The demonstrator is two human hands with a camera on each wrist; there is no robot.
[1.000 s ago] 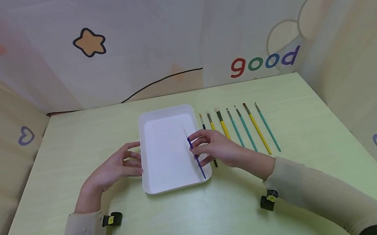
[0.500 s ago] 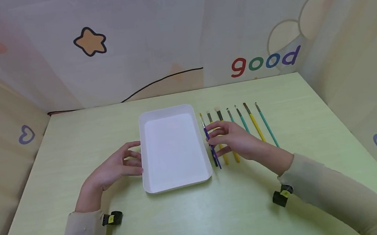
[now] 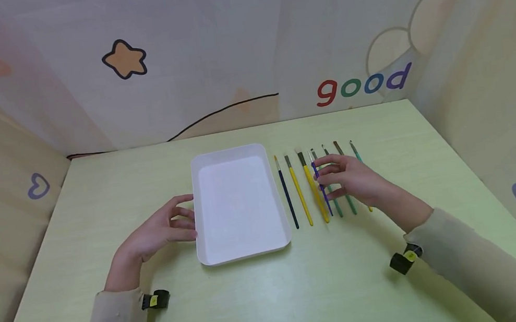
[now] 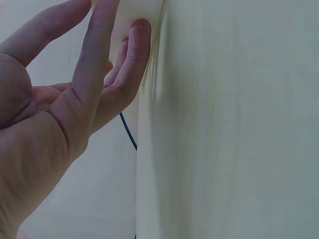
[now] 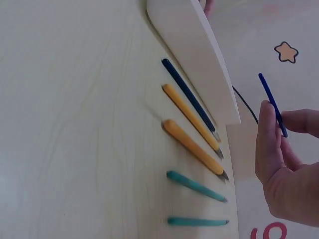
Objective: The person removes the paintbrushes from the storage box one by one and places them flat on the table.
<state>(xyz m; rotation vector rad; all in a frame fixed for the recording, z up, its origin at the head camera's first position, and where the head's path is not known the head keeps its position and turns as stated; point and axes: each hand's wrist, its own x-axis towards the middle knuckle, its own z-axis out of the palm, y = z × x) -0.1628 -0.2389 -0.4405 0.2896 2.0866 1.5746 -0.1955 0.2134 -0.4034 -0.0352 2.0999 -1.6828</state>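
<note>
A slim blue-purple paintbrush (image 3: 323, 191) is pinched between the thumb and fingertips of my right hand (image 3: 356, 178), bristles away from me. In the right wrist view its blue handle (image 5: 268, 91) is held up above the table. Beneath and beside this hand lies a row of paintbrushes: a navy one (image 3: 288, 200), a thin yellow one (image 3: 299, 192), a thicker yellow one (image 3: 313, 185) and several others partly hidden by the hand. My left hand (image 3: 159, 233) rests its fingertips against the left side of a white tray (image 3: 239, 205), which holds nothing.
The pale wooden table (image 3: 254, 308) ends at a printed curtain (image 3: 209, 56) behind, with more curtain along both sides. A small black camera (image 3: 406, 260) hangs at the right wrist, another black camera (image 3: 155, 300) at the left.
My right hand has carried the blue-purple paintbrush rightward, from over the tray's right side, past the navy brush, to over the middle of the row. The left hand and tray stay put.
</note>
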